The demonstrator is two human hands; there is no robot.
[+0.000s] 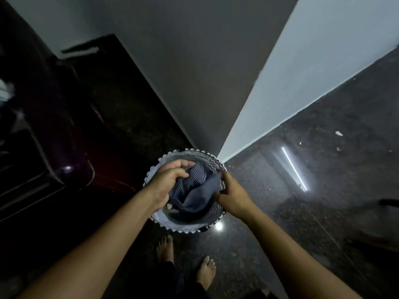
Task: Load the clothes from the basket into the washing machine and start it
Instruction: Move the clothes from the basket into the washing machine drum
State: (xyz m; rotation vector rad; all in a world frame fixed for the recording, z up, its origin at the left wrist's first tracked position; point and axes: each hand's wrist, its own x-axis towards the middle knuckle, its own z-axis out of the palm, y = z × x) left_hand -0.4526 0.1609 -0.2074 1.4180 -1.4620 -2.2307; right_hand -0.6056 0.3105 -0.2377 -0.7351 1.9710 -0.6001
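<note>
Together the hands, left (170, 180) and right (232, 195), clutch striped clothes (194, 192) inside the basket (183, 228)

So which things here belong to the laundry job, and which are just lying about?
Job: basket, striped garment, blue cloth, left hand, right hand, maroon appliance (probably the washer).
Lying about: white floor scraps, dark object at right edge.
</note>
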